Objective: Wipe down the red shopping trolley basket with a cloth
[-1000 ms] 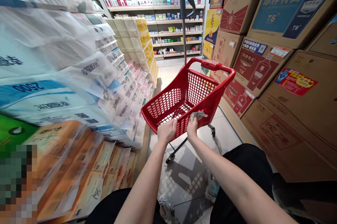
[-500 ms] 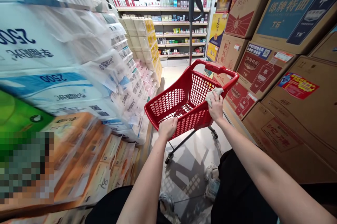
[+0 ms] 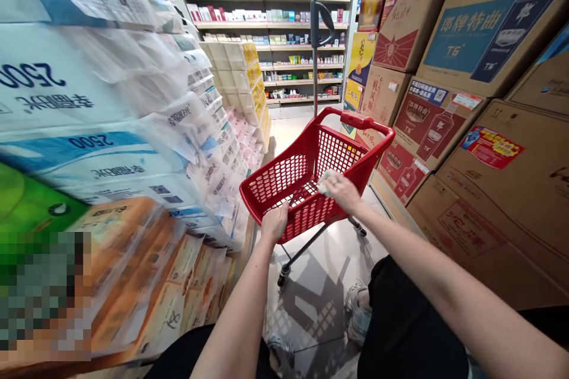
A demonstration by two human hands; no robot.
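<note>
Head view: red perforated plastic shopping cart [image 3: 306, 211].
My left grip [image 3: 274, 223] clasps its near edge; my right grip [image 3: 344, 192] clutches crumpled whitish cloth [image 3: 326, 182] by that edge.

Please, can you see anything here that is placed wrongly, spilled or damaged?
One thing: on the white-and-blue packs stacked at the left, the large printing, including "2500", stands upside down, so they seem turned over. I see nothing spilled or broken; the red cart, gripped by the left hand, stands upright.
</note>
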